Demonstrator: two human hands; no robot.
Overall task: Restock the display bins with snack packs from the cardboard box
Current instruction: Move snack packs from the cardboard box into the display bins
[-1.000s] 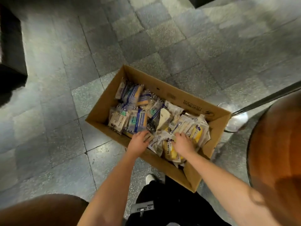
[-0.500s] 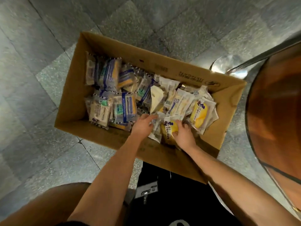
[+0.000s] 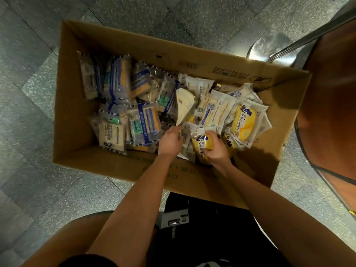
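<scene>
Snack packs (image 3: 144,124) lie heaped in the cardboard box (image 3: 115,166) at frame centre. Right hand (image 3: 216,153) grips a yellow bread pack (image 3: 201,146). Left hand (image 3: 169,141) reaches among white wrappers (image 3: 186,152), its grasp unclear. The slick film may slip, or a hard squeeze could crush the soft bread.

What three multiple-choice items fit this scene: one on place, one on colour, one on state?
1. Where does the cardboard box stand? A on a table; B on the tiled floor; C on a shelf.
2. What colour is most of the pack in the right hand? A red; B green; C yellow.
3. How is the right hand? A open and flat; B gripping a pack; C outside the box.
Answers: B, grey tiles surround the box; C, yellow shows beside the thumb; B, its fingers curl round the pack.
</scene>
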